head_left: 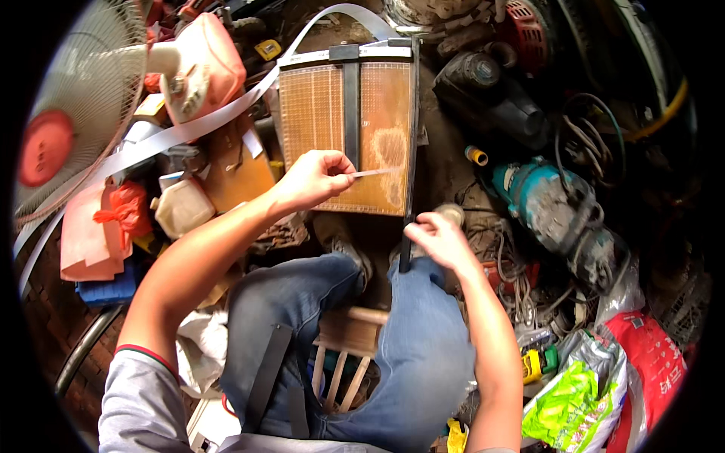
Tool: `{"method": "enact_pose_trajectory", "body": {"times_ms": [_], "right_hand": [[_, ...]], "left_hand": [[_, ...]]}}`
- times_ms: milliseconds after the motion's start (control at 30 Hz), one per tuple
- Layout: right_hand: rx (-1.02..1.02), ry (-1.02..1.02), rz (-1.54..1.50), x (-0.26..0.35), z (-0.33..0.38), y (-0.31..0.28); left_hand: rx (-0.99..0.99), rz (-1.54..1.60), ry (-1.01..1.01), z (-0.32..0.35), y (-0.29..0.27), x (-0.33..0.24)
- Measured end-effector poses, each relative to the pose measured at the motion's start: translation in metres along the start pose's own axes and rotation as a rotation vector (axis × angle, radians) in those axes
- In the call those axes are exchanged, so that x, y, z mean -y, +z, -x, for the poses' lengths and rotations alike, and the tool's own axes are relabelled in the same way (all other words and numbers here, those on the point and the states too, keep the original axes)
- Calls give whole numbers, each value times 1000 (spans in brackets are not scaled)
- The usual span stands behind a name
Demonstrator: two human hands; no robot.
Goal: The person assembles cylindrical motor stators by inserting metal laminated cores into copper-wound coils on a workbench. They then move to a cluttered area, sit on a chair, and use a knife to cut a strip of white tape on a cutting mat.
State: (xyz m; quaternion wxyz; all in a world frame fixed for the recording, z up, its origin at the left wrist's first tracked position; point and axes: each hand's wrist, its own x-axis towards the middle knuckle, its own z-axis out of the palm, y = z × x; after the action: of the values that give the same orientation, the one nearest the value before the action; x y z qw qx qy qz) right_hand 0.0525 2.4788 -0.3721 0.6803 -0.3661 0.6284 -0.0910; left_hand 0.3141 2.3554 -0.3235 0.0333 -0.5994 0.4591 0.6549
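Note:
A guillotine paper cutter (pixel 313 113) with an amber gridded board lies in front of my knees. Above its board, my left hand (pixel 317 180) pinches a narrow pale strip (pixel 377 172) between thumb and fingers. The strip's free end points right, toward the cutting edge. My right hand (pixel 444 240) is closed on the black handle (pixel 405 257) of the cutter's arm at the near right corner. The arm lies down along the board's right side. A long whitish band (pixel 162 138) comes from the left and loops over the cutter's far end.
A fan (pixel 87 113) with a pink hub stands at the far left, near a pink jug (pixel 211 68) and a red plastic bag (pixel 124 211). Right of the cutter lie a dusty teal power tool (pixel 551 204), tangled cords (pixel 521 279) and bright packaging bags (pixel 581 400).

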Motion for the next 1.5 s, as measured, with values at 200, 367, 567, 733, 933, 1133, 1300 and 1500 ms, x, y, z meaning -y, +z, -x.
{"method": "enact_pose_trajectory", "body": {"times_ms": [200, 367, 567, 733, 933, 1133, 1300, 1500], "right_hand": [[245, 9, 157, -15, -39, 0], [315, -254, 352, -5, -46, -25], [57, -433, -186, 37, -36, -37], [225, -201, -327, 32, -28, -23], [166, -270, -136, -19, -29, -51], [536, -157, -564, -86, -22, -14], [763, -259, -635, -53, -10, -10], [427, -153, -226, -40, -22, -55]], "left_hand": [[338, 232, -1, -44, -14, 3], [434, 238, -8, -50, -7, 10], [121, -383, 769, -44, 27, 15], [-248, -690, 1299, -41, 64, 9], [-213, -834, 1145, -41, 65, 34], [-287, -1054, 1186, -62, 59, 65], [-313, -1075, 1187, -63, 57, 73], [-306, -1062, 1208, -65, 55, 69]]}}
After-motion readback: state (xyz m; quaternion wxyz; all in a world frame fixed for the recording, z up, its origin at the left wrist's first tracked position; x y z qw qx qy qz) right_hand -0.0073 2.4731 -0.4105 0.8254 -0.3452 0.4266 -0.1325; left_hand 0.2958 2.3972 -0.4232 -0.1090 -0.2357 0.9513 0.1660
